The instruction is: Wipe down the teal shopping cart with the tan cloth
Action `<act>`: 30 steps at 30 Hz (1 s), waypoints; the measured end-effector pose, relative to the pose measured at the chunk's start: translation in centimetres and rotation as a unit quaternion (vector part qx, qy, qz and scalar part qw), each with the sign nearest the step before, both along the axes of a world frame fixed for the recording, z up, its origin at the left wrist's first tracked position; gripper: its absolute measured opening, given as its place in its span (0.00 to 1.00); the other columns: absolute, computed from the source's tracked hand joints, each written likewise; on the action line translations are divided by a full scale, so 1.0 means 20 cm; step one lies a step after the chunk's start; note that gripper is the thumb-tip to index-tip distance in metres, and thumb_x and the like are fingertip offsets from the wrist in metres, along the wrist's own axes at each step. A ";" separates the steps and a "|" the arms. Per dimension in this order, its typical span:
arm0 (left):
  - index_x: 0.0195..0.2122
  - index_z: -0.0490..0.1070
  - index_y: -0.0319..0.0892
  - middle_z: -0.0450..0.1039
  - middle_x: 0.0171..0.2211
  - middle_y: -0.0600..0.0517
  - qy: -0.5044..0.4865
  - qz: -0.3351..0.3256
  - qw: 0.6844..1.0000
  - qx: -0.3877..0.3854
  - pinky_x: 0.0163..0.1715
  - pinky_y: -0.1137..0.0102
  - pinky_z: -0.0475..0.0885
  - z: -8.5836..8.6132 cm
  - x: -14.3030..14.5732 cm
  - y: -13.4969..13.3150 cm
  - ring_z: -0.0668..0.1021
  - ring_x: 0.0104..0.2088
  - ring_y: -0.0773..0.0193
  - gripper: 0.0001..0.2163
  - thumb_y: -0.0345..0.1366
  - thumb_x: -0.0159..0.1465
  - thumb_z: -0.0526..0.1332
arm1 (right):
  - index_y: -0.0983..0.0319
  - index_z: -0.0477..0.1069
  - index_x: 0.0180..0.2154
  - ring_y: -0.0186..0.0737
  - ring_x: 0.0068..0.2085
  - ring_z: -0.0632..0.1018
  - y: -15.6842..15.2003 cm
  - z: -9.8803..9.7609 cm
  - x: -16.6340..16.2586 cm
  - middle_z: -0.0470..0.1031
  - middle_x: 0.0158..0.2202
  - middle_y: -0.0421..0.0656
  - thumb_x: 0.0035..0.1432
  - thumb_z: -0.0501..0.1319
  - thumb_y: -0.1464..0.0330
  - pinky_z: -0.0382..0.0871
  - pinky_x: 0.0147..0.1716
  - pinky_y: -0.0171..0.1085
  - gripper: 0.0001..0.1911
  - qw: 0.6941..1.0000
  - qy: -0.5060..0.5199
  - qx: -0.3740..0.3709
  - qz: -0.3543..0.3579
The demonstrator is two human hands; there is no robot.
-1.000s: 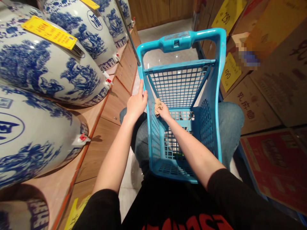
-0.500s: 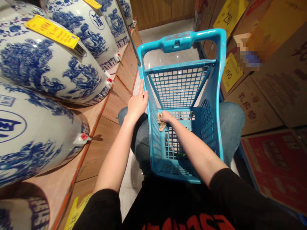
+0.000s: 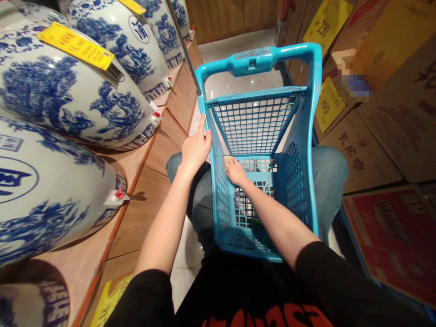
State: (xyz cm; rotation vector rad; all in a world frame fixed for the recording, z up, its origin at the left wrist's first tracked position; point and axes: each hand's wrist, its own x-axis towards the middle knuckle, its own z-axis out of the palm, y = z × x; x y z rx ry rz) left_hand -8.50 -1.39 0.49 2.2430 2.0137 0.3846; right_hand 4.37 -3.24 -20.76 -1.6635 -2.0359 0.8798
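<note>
A blue plastic shopping basket [image 3: 260,93] with a long handle stands between my knees, its mesh walls and slotted floor facing up at me. My left hand [image 3: 195,150] holds the outer left side near the rim, with the index finger stretched along it; some of its fingers are hidden. Inside the basket, my right hand [image 3: 236,171] presses a tan cloth [image 3: 228,162] against the inner left wall, close to the far corner. Most of the cloth lies under the fingers, and only its upper edge shows.
Large blue-and-white porcelain jars [image 3: 112,95] with small taps stand on a wooden ledge [image 3: 136,168] at my left. Stacked cardboard boxes [image 3: 361,150] and a red box [image 3: 391,231] line the right. A wooden cabinet [image 3: 225,20] is ahead, beyond the tiled floor.
My right hand has turned and flattened over the cloth against the left wall; the cloth's hanging lower part is now out of sight. My left hand stays at the basket's side.
</note>
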 end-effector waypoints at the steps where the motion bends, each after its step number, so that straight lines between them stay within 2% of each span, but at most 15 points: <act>1: 0.78 0.46 0.41 0.81 0.57 0.42 0.005 -0.005 1.000 0.012 0.67 0.53 0.68 0.01 0.01 0.00 0.79 0.63 0.47 0.32 0.51 0.78 0.39 | 0.72 0.74 0.60 0.57 0.76 0.55 -0.01 -0.01 0.00 0.66 0.70 0.62 0.66 0.56 0.77 0.50 0.74 0.54 0.22 1.000 -0.014 0.002 -0.001; 3: 0.77 0.49 0.41 0.72 0.67 0.40 0.007 -0.022 0.999 0.045 0.71 0.52 0.62 0.01 0.03 0.00 0.70 0.71 0.46 0.31 0.49 0.77 0.42 | 0.75 0.72 0.61 0.59 0.77 0.53 -0.01 -0.02 -0.01 0.64 0.70 0.65 0.69 0.50 0.77 0.49 0.74 0.58 0.24 0.999 -0.039 0.006 -0.011; 5: 0.77 0.49 0.40 0.56 0.76 0.41 -0.006 -0.042 0.997 0.067 0.75 0.51 0.56 -0.01 0.06 0.00 0.58 0.76 0.47 0.31 0.47 0.77 0.45 | 0.76 0.70 0.63 0.57 0.76 0.55 0.01 -0.03 -0.02 0.66 0.69 0.66 0.70 0.45 0.79 0.51 0.73 0.58 0.26 0.998 -0.055 0.017 -0.012; 8: 0.78 0.42 0.35 0.38 0.80 0.39 -0.054 -0.062 0.995 0.061 0.76 0.54 0.52 -0.06 0.12 -0.02 0.49 0.79 0.47 0.33 0.42 0.75 0.48 | 0.71 0.71 0.64 0.49 0.74 0.60 0.03 -0.04 -0.03 0.69 0.68 0.60 0.69 0.45 0.80 0.55 0.73 0.50 0.28 0.997 -0.065 0.039 0.016; 10: 0.78 0.37 0.36 0.32 0.80 0.39 -0.080 -0.065 0.993 0.058 0.76 0.52 0.51 -0.10 0.15 -0.03 0.48 0.79 0.47 0.34 0.39 0.75 0.47 | 0.70 0.73 0.62 0.47 0.72 0.63 0.04 -0.04 -0.01 0.71 0.66 0.57 0.70 0.47 0.79 0.57 0.72 0.45 0.26 0.996 -0.070 0.048 0.033; 14: 0.79 0.33 0.38 0.29 0.80 0.41 -0.100 -0.066 0.992 0.047 0.77 0.48 0.49 -0.13 0.16 -0.03 0.45 0.79 0.45 0.35 0.40 0.75 0.48 | 0.71 0.76 0.57 0.54 0.65 0.68 0.04 -0.04 0.02 0.74 0.60 0.61 0.70 0.46 0.79 0.63 0.67 0.47 0.24 0.995 -0.085 0.052 0.017; 17: 0.79 0.32 0.40 0.30 0.80 0.42 -0.112 -0.073 0.990 0.046 0.77 0.48 0.48 -0.13 0.15 -0.03 0.42 0.79 0.47 0.35 0.39 0.75 0.47 | 0.72 0.73 0.59 0.56 0.63 0.68 0.03 -0.06 0.01 0.73 0.59 0.64 0.69 0.45 0.80 0.63 0.66 0.51 0.26 0.994 -0.091 0.051 -0.015; 20: 0.79 0.30 0.43 0.31 0.81 0.44 -0.111 -0.077 0.989 0.055 0.78 0.49 0.47 -0.13 0.14 -0.03 0.41 0.79 0.50 0.34 0.39 0.76 0.45 | 0.73 0.70 0.62 0.54 0.65 0.67 0.03 -0.08 -0.01 0.72 0.60 0.64 0.67 0.46 0.81 0.60 0.67 0.51 0.27 0.995 -0.088 0.048 -0.024; 25: 0.79 0.28 0.44 0.31 0.81 0.43 -0.123 -0.085 0.987 0.061 0.78 0.48 0.45 -0.15 0.14 -0.02 0.39 0.79 0.50 0.34 0.39 0.77 0.45 | 0.72 0.69 0.63 0.48 0.71 0.63 0.09 -0.07 0.00 0.68 0.67 0.58 0.55 0.54 0.83 0.53 0.73 0.45 0.33 0.996 -0.069 0.048 0.042; 28: 0.79 0.28 0.44 0.28 0.81 0.44 -0.141 -0.096 0.983 0.063 0.78 0.47 0.41 -0.18 0.13 0.00 0.37 0.79 0.50 0.34 0.38 0.77 0.46 | 0.75 0.71 0.59 0.49 0.69 0.66 0.15 -0.03 0.01 0.70 0.65 0.61 0.55 0.55 0.83 0.55 0.72 0.44 0.29 0.994 -0.067 0.040 0.076; 30: 0.78 0.28 0.40 0.25 0.80 0.42 -0.155 -0.108 0.979 0.070 0.77 0.48 0.39 -0.20 0.12 0.01 0.36 0.78 0.50 0.35 0.36 0.76 0.46 | 0.73 0.74 0.57 0.48 0.68 0.68 0.17 0.00 0.03 0.73 0.63 0.60 0.56 0.57 0.82 0.58 0.69 0.41 0.27 0.991 -0.069 0.036 0.107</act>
